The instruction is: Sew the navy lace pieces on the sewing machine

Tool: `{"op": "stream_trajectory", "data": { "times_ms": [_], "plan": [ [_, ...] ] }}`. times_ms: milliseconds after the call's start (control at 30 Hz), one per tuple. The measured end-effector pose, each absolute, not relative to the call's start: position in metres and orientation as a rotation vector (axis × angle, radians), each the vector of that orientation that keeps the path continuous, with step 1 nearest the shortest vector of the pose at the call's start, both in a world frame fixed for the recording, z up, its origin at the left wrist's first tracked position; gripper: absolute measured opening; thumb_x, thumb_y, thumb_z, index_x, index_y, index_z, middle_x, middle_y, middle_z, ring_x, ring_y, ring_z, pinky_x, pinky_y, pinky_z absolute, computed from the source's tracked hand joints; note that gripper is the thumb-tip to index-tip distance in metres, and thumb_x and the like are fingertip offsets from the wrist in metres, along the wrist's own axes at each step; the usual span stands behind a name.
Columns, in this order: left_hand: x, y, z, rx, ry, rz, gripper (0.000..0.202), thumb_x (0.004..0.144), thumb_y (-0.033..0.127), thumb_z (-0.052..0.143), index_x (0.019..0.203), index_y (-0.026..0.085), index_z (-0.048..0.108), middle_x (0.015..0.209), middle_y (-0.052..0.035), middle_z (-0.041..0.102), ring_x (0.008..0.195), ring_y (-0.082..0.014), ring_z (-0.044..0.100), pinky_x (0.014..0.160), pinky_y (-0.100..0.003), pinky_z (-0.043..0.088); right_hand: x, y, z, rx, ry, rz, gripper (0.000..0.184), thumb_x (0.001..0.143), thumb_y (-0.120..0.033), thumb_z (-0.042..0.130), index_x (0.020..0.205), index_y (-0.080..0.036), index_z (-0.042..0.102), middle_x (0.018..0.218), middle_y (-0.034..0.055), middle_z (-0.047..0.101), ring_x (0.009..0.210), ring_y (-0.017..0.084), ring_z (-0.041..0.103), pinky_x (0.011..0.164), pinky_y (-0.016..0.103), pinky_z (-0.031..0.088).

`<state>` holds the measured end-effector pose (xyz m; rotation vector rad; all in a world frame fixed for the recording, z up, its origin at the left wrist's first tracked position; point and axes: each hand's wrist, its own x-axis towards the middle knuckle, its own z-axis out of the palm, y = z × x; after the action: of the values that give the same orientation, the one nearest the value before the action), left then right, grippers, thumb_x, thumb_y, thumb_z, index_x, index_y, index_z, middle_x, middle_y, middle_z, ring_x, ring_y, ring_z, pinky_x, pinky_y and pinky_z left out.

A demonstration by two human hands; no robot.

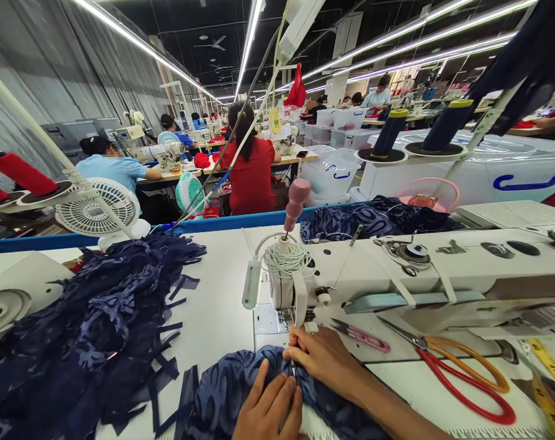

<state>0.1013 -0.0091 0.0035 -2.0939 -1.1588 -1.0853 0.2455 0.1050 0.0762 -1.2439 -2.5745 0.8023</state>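
A dark blue patterned fabric piece (222, 391) lies on the white table in front of the sewing machine (396, 275). My left hand (268, 406) rests flat on this fabric, fingers stretched out. My right hand (323, 357) pinches the fabric's edge just below the machine's needle area (300, 318), fingers pressed together. A big heap of the same dark blue fabric and strips (89, 342) sits on the table to the left.
Red-and-orange-handled scissors (465, 379) and small pink thread snips (364, 336) lie right of the needle. A yellow tape measure (550, 366) is at far right. Thread cones (390, 131) stand behind. A white fan (96, 211) and other seated workers (250, 165) are beyond the table.
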Motion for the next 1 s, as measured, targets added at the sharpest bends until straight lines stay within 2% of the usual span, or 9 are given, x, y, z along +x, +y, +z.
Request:
{"op": "stream_trajectory", "data": {
  "times_ms": [133,267,367,467,600,700,800,867,1000],
  "plan": [
    [0.105,-0.008,0.011,-2.083,-1.220,-1.056,0.040,0.101,0.029,0.036,0.090,0.016,0.073,0.088,-0.0026,0.075,0.086,-0.0166,0.068,0.122,-0.043,0.025,0.249,0.105,0.077,-1.198,-2.551,0.812,0.015,0.092,-0.031,0.058,0.078,-0.024,0.059,0.068,-0.0060,0.064,0.068,0.015,0.061,0.064,0.025,0.037],
    [0.107,-0.006,0.019,-2.082,-1.241,-0.967,0.043,0.101,0.036,0.036,0.083,0.019,0.071,0.097,-0.0026,0.076,0.084,-0.0164,0.063,0.121,-0.038,0.019,0.261,0.098,0.074,-1.105,-2.515,0.792,0.015,0.097,-0.025,0.047,0.086,-0.025,0.058,0.084,-0.0039,0.068,0.080,0.014,0.063,0.072,0.025,0.044],
    [0.108,-0.006,0.020,-2.074,-1.240,-0.927,0.041,0.100,0.039,0.040,0.080,0.020,0.070,0.095,-0.0042,0.076,0.083,-0.0185,0.060,0.117,-0.045,0.020,0.269,0.092,0.066,-1.046,-2.506,0.741,0.017,0.098,-0.019,0.043,0.094,-0.025,0.058,0.094,-0.0011,0.067,0.087,0.016,0.063,0.079,0.028,0.046],
    [0.109,-0.005,0.017,-2.063,-1.225,-0.967,0.045,0.101,0.040,0.037,0.079,0.019,0.070,0.094,-0.0067,0.075,0.082,-0.0200,0.059,0.111,-0.051,0.026,0.272,0.091,0.057,-1.028,-2.485,0.710,0.019,0.098,-0.018,0.042,0.096,-0.025,0.059,0.093,-0.0004,0.066,0.086,0.017,0.064,0.080,0.030,0.048],
    [0.107,-0.003,0.012,-2.069,-1.259,-0.992,0.054,0.104,0.042,0.025,0.081,0.021,0.069,0.094,-0.0054,0.073,0.082,-0.0193,0.060,0.113,-0.052,0.023,0.276,0.091,0.053,-0.901,-2.493,0.659,0.026,0.098,-0.012,0.040,0.107,-0.026,0.060,0.101,0.0018,0.065,0.091,0.016,0.063,0.081,0.028,0.050],
    [0.104,0.000,0.011,-2.086,-1.281,-0.946,0.049,0.104,0.043,0.029,0.082,0.023,0.068,0.099,-0.0050,0.073,0.090,-0.0210,0.062,0.114,-0.053,0.022,0.281,0.087,0.057,-0.724,-2.583,0.606,0.035,0.094,-0.005,0.038,0.111,-0.025,0.062,0.104,0.0038,0.063,0.096,0.016,0.061,0.082,0.027,0.051],
    [0.104,0.003,0.010,-2.076,-1.273,-0.928,0.036,0.101,0.033,0.039,0.080,0.022,0.066,0.100,-0.0047,0.074,0.096,-0.0215,0.064,0.115,-0.055,0.023,0.283,0.085,0.062,-0.655,-2.657,0.497,0.035,0.091,-0.004,0.043,0.112,-0.024,0.063,0.105,0.0040,0.065,0.096,0.018,0.061,0.083,0.029,0.052],
    [0.106,0.004,0.009,-2.052,-1.263,-0.937,0.024,0.096,0.021,0.049,0.078,0.021,0.065,0.096,-0.0036,0.075,0.095,-0.0198,0.066,0.116,-0.057,0.025,0.284,0.086,0.064,-0.622,-2.650,0.363,0.031,0.091,-0.007,0.046,0.110,-0.023,0.064,0.105,0.0042,0.068,0.094,0.019,0.061,0.085,0.030,0.053],
    [0.108,0.004,0.008,-2.019,-1.218,-0.939,0.023,0.092,0.008,0.052,0.076,0.019,0.066,0.092,-0.0037,0.077,0.089,-0.0172,0.068,0.119,-0.062,0.024,0.285,0.091,0.066,-0.562,-2.598,0.175,0.026,0.092,-0.013,0.049,0.109,-0.022,0.066,0.102,0.0032,0.071,0.093,0.019,0.063,0.082,0.029,0.053]
  ]
}}
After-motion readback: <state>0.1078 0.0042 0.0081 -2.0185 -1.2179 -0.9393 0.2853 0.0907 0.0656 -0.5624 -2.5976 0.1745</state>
